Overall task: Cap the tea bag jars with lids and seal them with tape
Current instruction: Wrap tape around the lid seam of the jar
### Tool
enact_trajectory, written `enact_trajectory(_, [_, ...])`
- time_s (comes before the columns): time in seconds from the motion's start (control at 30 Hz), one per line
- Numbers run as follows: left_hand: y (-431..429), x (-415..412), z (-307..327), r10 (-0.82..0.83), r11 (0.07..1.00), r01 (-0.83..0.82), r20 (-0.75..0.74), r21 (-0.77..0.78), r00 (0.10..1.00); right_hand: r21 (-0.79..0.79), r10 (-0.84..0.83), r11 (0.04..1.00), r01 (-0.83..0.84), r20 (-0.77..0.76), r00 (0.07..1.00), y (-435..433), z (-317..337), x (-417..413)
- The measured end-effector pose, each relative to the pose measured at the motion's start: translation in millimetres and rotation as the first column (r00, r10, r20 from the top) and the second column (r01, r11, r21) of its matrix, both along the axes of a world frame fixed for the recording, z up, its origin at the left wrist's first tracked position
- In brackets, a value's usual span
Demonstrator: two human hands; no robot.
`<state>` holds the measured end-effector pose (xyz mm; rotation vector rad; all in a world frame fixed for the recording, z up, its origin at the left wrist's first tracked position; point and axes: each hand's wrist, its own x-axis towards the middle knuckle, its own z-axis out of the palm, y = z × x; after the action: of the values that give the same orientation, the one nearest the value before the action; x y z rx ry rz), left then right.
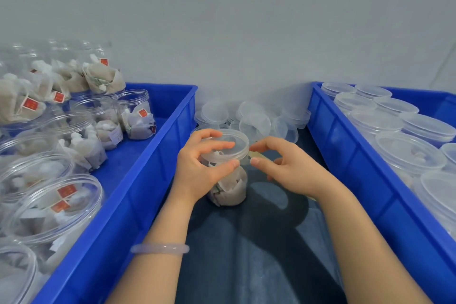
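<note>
**A:** Where's the jar (229,185)?

**B:** It's upright on the table (259,254) between the two hands and full of tea bags. The lid (234,140) already sits on its mouth.

**A:** And the hands?

**B:** The left hand (199,168) grips the lid, with its fingers curled over the top and its thumb against the near rim. The right hand (288,168) is just beside the lid's right edge. Its forefinger and thumb curve into an open C and the tips are at the rim. I can't tell whether they touch it. It seems to hold nothing, though clear tape would be hard to see here.

**A:** So what step is this?

**B:** Seating the lid, I'd judge, with the taping not yet begun. To do it well, keep the lid level and press or turn it evenly until the rim closes all round. Steady the jar low down so it doesn't tip. Check that no tea bag corner is caught under the rim, or the tape won't lie flat.

**A:** What's around?

**B:** There are loose lids (254,118) beyond the hands. A blue bin (148,168) left of the left hand holds open jars (135,116). Another bin (345,155) right of the right hand holds capped jars (409,150).
</note>
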<state>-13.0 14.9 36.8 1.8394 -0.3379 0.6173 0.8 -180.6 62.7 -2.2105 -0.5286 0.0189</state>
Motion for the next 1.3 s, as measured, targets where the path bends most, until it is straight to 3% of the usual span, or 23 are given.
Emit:
enact_trajectory(0.13, [3.9,-2.5,4.1,-0.072,0.997,0.072,-0.051,-0.012,0.996,0.016,-0.102,0.995,0.101,0.146,0.984,6.4,-9.9,5.3])
enact_trajectory(0.27, [13.6,-0.4,10.3,-0.144,0.989,0.146,-0.117,0.013,0.983,0.046,-0.094,0.995,0.085,0.279,0.956,16.7,-19.7,8.6])
enact_trajectory(0.47, [-1.9,2.9,22.1,-0.028,0.982,0.066,-0.209,0.177,0.978,-0.003,-0.054,0.998,0.055,0.192,0.980,12.0,-21.1,11.7])
enact_trajectory(0.67, [-0.1,6.6,24.6,0.004,0.951,0.054,-0.186,0.303,0.983,-0.035,-0.053,0.998,0.057,0.102,0.993,2.6,-11.0,7.2])
enact_trajectory(0.83, [13.6,2.9,29.2,0.014,0.960,0.062,-0.268,0.274,0.963,0.016,-0.003,1.000,0.001,0.104,0.995,-7.0,-2.8,-0.1])
enact_trajectory(1.0, [9.5,3.2,27.8,-0.020,0.948,0.110,-0.292,0.297,0.956,0.009,-0.098,0.995,0.098,0.213,0.972,-8.8,-6.4,3.5])
enact_trajectory(1.3, [14.5,2.0,37.5,-0.094,0.898,0.223,-0.329,0.379,0.939,0.149,0.033,0.988,-0.043,0.072,0.997,7.0,-11.9,7.1])
